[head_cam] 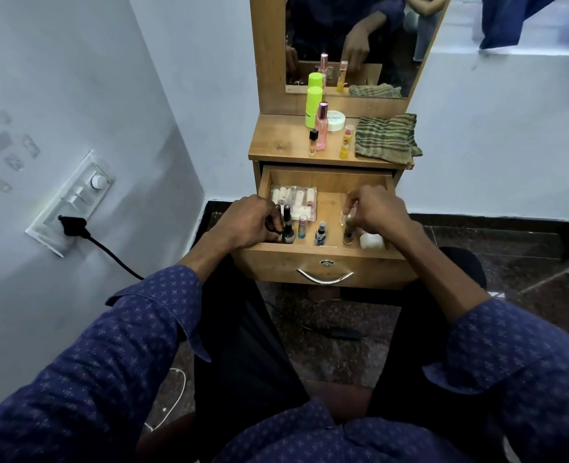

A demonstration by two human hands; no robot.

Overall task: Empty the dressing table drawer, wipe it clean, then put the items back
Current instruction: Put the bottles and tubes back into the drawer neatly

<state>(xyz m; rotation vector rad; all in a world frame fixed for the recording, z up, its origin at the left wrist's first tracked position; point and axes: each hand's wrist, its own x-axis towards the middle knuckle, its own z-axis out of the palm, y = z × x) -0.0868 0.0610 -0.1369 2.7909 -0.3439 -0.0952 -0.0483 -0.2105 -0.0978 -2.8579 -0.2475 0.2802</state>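
Both hands are down in the open drawer (323, 182). Left hand (243, 225) has its fingers curled round a small dark bottle (279, 228) at the front left corner; right hand (376, 212) pinches a clear little bottle (347, 228) near the front right. Between them stand a blue-capped vial (302, 226) and a dark spray bottle (320, 233). Up on the tabletop (276, 142) sit a green striped cloth (386, 137) and a white tin (334, 120); its lettering's too blurry to read.

1 view only, head-worn, wide-angle. Looks forward and steeply down from a seated person's head, over both sleeves and lap, onto the open drawer (323, 208) close in front. Dressing table top (276, 142) and mirror (360, 41) sit higher in frame, wall bowing at the left edge.
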